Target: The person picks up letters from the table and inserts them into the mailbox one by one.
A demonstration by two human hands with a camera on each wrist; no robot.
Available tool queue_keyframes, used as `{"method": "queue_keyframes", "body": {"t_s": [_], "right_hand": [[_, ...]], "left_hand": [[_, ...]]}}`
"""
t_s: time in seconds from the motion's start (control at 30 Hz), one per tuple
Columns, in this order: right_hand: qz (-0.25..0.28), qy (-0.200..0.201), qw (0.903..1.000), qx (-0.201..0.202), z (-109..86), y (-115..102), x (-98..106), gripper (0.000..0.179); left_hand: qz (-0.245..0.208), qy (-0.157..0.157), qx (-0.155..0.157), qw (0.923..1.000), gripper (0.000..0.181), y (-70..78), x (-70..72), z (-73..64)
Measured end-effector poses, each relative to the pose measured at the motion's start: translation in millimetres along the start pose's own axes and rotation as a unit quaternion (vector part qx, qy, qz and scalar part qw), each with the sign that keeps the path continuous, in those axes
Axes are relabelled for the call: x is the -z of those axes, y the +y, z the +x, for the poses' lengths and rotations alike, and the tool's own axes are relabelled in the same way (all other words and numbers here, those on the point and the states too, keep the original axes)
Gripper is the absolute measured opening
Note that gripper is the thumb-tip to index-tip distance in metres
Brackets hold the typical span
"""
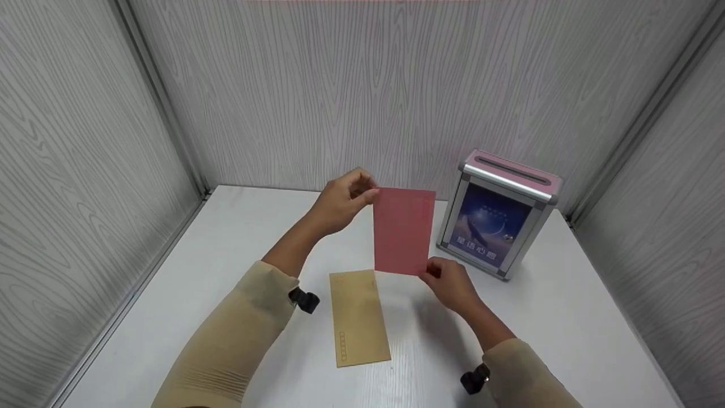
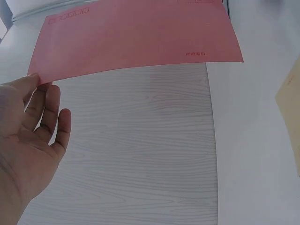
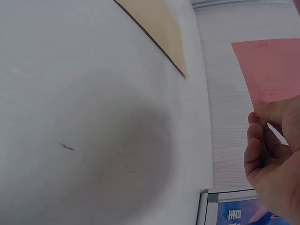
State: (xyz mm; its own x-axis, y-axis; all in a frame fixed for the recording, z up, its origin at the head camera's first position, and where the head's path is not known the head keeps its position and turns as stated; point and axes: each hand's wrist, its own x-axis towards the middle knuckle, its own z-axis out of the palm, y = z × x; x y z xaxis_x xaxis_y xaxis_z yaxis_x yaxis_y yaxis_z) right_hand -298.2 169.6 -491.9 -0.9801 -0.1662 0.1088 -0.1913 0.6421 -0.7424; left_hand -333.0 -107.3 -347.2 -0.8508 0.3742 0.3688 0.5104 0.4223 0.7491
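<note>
A red envelope (image 1: 403,231) is held up above the table between both hands. My left hand (image 1: 346,201) pinches its upper left corner between thumb and fingers. At its lower right corner, my right hand (image 1: 450,283) pinches the paper. Printed postcode boxes and small red characters show on the red envelope (image 2: 136,40) in the left wrist view. Below it, a tan envelope (image 1: 359,317) lies flat on the table, with a column of printed boxes near its lower left edge. Neither hand touches the tan one.
A box (image 1: 493,221) with a silver frame, a pink slotted top and a dark blue picture front stands at the back right of the white table (image 1: 226,238). Grey wood-grain panels (image 1: 340,85) rise at the back and both sides.
</note>
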Motion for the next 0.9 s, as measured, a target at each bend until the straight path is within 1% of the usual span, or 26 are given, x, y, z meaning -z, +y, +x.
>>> {"method": "queue_keyframes", "body": {"t_s": [0.1,0.27,0.47,0.6,0.7,0.8,0.9], "right_hand": [[-0.003,0.0,0.9999,-0.011,2.4,1.0,11.3,0.006],[-0.007,-0.012,0.9997,-0.022,4.2,1.6,24.7,0.01],[-0.038,-0.025,0.999,-0.006,6.9,-1.0,42.7,0.013],[-0.048,-0.027,0.9983,0.018,8.6,-9.3,67.8,0.019],[-0.046,-0.002,0.9986,0.028,8.0,-24.0,95.0,0.026],[-0.04,0.041,0.998,0.026,5.4,-43.2,124.5,0.033],[-0.042,0.088,0.9948,0.031,2.7,-63.1,150.8,0.037]], "left_hand": [[0.001,-0.009,-0.016,0.9998,0.021,11.0,-4.0,10.5],[0.006,-0.02,-0.038,0.9991,0.017,25.5,-9.7,24.9],[0.033,-0.025,-0.055,0.9976,0.013,38.3,-13.7,39.4],[0.047,-0.024,-0.053,0.9972,0.015,46.0,-16.6,47.3],[0.047,-0.027,-0.051,0.9972,0.017,51.6,-19.6,53.2],[0.049,-0.031,-0.053,0.9969,0.018,57.7,-23.0,59.2],[0.051,-0.032,-0.057,0.9966,0.017,64.4,-26.1,65.4]]}}
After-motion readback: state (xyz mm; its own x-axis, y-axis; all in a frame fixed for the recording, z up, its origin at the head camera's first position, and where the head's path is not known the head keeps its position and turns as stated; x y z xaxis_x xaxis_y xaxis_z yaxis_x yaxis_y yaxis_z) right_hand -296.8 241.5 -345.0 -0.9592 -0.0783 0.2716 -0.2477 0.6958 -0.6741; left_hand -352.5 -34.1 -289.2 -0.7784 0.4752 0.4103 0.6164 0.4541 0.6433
